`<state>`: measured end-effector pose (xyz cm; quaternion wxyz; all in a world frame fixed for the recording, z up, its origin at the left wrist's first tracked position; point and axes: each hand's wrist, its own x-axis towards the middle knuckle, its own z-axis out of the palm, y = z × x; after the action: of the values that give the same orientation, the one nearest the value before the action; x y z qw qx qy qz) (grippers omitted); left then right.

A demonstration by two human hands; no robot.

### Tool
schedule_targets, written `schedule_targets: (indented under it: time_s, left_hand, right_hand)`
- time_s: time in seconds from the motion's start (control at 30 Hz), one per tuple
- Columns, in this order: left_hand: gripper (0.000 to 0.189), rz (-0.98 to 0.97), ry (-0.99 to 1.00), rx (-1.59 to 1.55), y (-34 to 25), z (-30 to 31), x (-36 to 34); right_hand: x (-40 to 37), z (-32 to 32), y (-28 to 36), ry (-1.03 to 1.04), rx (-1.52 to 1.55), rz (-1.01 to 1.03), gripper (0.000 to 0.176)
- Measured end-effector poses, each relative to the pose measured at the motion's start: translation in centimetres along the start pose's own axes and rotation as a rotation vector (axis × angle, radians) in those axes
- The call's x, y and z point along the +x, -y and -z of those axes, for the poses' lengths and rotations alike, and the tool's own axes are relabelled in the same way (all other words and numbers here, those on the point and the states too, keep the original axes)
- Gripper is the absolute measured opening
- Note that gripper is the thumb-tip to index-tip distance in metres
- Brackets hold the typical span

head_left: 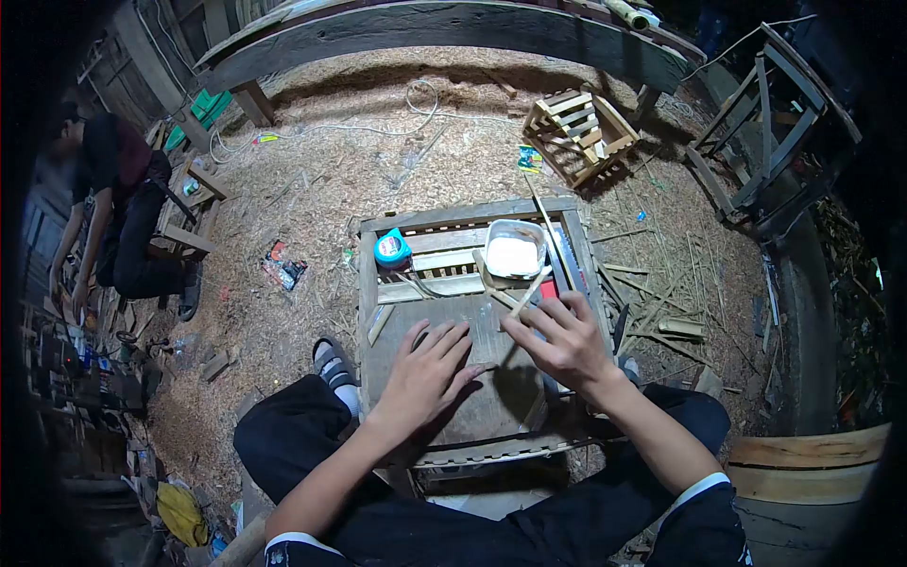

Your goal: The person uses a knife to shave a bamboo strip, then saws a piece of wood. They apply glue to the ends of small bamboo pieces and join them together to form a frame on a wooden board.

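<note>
My left hand point(430, 373) lies palm down on the wooden board point(472, 406) of a low slatted table, its fingers spread and nothing in its grasp. To its right, my right hand point(567, 345) is raised over the board, fingers curled in a pinch around a thin wooden stick point(532, 290). The stick slants up toward a white plastic tub point(515, 250) with white contents. A blue tape measure point(392, 249) sits at the table's far left corner. Thin strips point(548, 222) lean beside the tub, and a red item shows partly behind my right hand.
A slatted wooden crate point(581, 137) lies tilted on the shavings-covered floor beyond the table. A long beam point(435, 26) crosses the far side. At left another person point(118, 198) sits bent forward. Bamboo offcuts point(675, 293) litter the right, near a wooden frame point(775, 123).
</note>
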<state>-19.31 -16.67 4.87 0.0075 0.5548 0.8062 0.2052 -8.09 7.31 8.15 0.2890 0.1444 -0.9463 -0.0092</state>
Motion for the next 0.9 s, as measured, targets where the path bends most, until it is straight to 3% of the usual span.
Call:
schedule_targets:
  time_s: [0.27,0.4,0.57,0.67,0.9]
  left_hand:
    - [0.07,-0.016,-0.022,0.163,0.9,-1.0,0.7]
    - [0.068,0.007,0.003,0.012,0.0,0.5,-0.1]
    - [0.036,0.03,0.004,-0.101,-0.5,1.5,-1.4]
    - [0.029,0.046,-0.027,-0.142,-0.7,1.3,-1.4]
    - [0.025,0.035,-0.101,-0.151,-0.4,0.3,-2.0]
  right_hand:
    - [-1.0,1.0,0.7,-0.118,-0.014,0.097,0.029]
    - [-1.4,2.0,1.4,-0.072,0.063,0.03,0.03]
    - [-1.5,3.3,2.5,-0.07,0.21,-0.094,0.031]
    - [-2.0,3.8,3.1,-0.129,0.31,-0.239,0.025]
    - [-3.6,4.7,3.1,-0.243,0.35,-0.292,0.02]
